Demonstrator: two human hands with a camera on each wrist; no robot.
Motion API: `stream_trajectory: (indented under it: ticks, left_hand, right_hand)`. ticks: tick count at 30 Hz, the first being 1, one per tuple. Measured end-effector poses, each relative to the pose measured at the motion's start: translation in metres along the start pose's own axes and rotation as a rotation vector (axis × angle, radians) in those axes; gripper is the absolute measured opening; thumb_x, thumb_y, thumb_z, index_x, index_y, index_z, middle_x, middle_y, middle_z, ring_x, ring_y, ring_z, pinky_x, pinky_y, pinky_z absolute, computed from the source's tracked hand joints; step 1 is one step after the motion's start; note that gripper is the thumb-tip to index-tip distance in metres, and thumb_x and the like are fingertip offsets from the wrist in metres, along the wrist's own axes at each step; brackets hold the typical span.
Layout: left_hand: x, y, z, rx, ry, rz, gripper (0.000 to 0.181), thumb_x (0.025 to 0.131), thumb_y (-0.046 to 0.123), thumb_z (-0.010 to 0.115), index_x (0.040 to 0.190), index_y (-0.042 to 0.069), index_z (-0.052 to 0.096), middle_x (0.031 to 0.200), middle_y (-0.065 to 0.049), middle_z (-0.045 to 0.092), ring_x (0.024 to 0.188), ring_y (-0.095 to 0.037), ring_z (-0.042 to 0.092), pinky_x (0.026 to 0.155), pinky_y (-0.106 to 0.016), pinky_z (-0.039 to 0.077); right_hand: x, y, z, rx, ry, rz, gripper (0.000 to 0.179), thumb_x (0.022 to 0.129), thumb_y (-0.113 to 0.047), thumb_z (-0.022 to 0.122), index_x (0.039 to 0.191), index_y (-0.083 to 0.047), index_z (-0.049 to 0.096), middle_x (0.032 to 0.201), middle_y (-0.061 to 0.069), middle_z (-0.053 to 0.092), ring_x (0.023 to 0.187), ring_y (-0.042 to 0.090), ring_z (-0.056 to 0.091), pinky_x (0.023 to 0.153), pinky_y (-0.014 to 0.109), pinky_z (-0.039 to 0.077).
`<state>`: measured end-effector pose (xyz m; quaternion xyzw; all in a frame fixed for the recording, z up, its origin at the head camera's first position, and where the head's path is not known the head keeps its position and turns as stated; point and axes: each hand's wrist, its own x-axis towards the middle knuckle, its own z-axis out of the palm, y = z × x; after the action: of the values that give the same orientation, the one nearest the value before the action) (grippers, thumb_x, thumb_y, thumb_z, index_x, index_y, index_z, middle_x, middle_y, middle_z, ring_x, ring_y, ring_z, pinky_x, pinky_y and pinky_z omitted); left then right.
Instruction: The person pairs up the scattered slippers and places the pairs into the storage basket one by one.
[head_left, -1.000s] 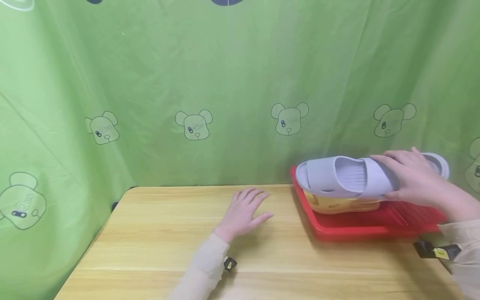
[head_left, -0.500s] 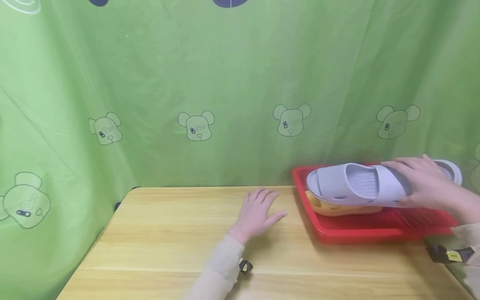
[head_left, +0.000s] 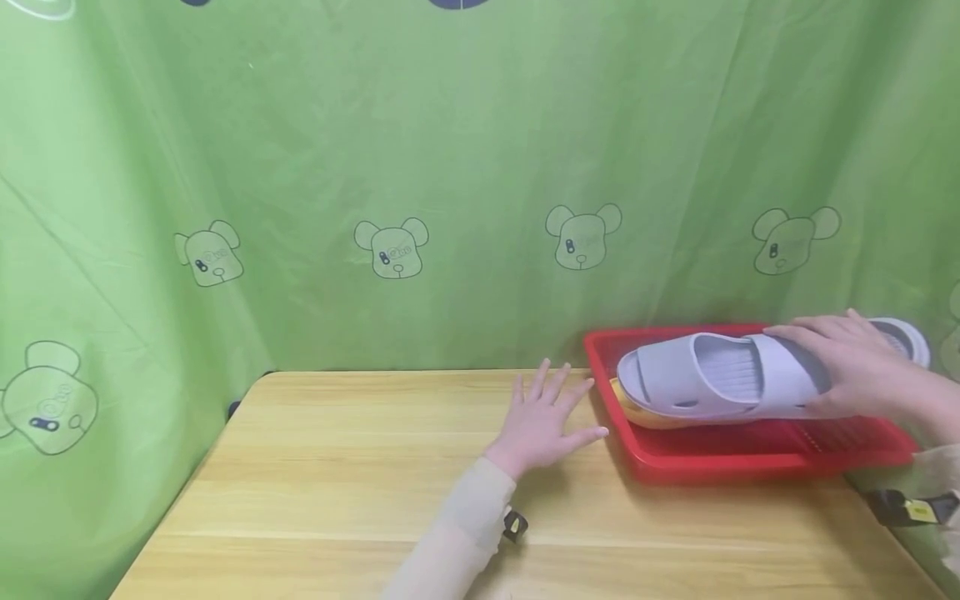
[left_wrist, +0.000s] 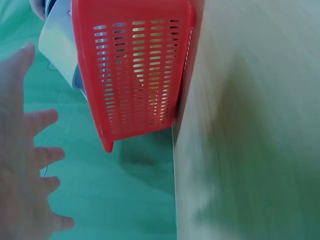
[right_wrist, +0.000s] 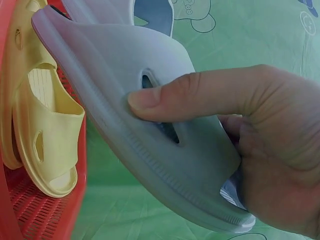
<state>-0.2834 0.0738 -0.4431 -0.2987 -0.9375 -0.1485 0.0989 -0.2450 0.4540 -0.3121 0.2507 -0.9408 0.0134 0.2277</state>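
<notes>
My right hand (head_left: 858,367) grips a pair of grey slippers (head_left: 667,379) fitted heel to heel, toes pointing opposite ways. In the right wrist view the thumb lies over the strap of the nearer grey slipper (right_wrist: 125,65), beside its slot. They lie over yellow slippers (head_left: 652,418) in a red basket (head_left: 720,468); the grey pair hides most of the yellow in the head view. Two yellow slippers (right_wrist: 55,125) show in the right wrist view. My left hand (head_left: 536,429) is spread with straight fingers at the basket's left side, holding nothing.
The slotted red basket wall (left_wrist: 135,75) stands on the wooden table (head_left: 337,467) near its back right. A green curtain (head_left: 465,150) printed with bear heads hangs behind and at the left.
My right hand has brought the grey slippers lower and slightly right, covering more of the yellow. My left hand has moved right toward the basket, and its fingers have spread.
</notes>
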Motion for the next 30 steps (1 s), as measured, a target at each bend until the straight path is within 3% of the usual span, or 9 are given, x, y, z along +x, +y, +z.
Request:
stream_trajectory:
  ticks: [5,9,11,15,20,30]
  left_hand:
    - [0.010,0.005,0.002,-0.006,-0.074,0.009,0.075,0.088,0.080,0.025,0.154,0.045,0.011,0.166,0.005,0.002,0.154,-0.024,-0.006,0.119,-0.064,0.003]
    - [0.018,0.010,0.002,0.038,-0.123,0.005,0.076,0.088,0.081,0.021,0.154,0.045,0.006,0.166,0.005,0.002,0.154,-0.024,-0.005,0.120,-0.063,0.004]
    - [0.022,0.012,0.003,0.049,-0.149,0.001,0.077,0.088,0.082,0.020,0.153,0.045,0.003,0.166,0.006,0.001,0.154,-0.023,-0.005,0.120,-0.062,0.003]
    - [0.027,0.017,0.006,0.037,-0.191,-0.016,0.079,0.086,0.083,0.021,0.152,0.046,-0.001,0.166,0.006,0.002,0.153,-0.019,-0.008,0.120,-0.060,0.002]
    - [0.034,0.020,0.006,0.012,-0.216,-0.034,0.083,0.084,0.085,0.027,0.152,0.046,0.000,0.166,0.005,0.006,0.154,-0.016,-0.007,0.121,-0.059,0.003]
    - [0.051,0.020,0.000,0.076,-0.267,-0.026,0.087,0.083,0.085,0.029,0.152,0.045,-0.005,0.166,0.006,0.001,0.154,-0.016,-0.004,0.122,-0.058,0.007]
  right_hand:
    - [0.001,0.000,0.000,-0.017,0.002,-0.014,0.100,0.027,-0.020,0.095,0.119,-0.006,0.058,0.112,0.026,0.061,0.101,0.042,0.050,0.096,0.062,0.031]
    - [0.000,0.000,0.003,0.001,-0.021,-0.013,0.101,0.028,-0.020,0.095,0.121,-0.006,0.057,0.114,0.027,0.061,0.103,0.044,0.050,0.110,0.072,0.016]
    - [-0.002,-0.001,0.005,0.002,-0.037,-0.012,0.101,0.029,-0.022,0.096,0.121,-0.007,0.057,0.115,0.027,0.060,0.105,0.045,0.050,0.115,0.071,0.007]
    - [-0.005,-0.002,0.008,-0.011,-0.061,-0.015,0.102,0.030,-0.024,0.096,0.122,-0.006,0.056,0.115,0.028,0.060,0.106,0.045,0.050,0.118,0.066,-0.002]
    - [-0.007,-0.003,0.011,-0.021,-0.063,-0.031,0.102,0.030,-0.023,0.095,0.122,-0.005,0.056,0.113,0.026,0.061,0.105,0.045,0.051,0.118,0.066,-0.001]
    - [-0.007,-0.007,0.016,-0.014,-0.104,-0.036,0.101,0.031,-0.023,0.096,0.123,-0.007,0.056,0.116,0.024,0.061,0.106,0.043,0.051,0.118,0.066,0.001]
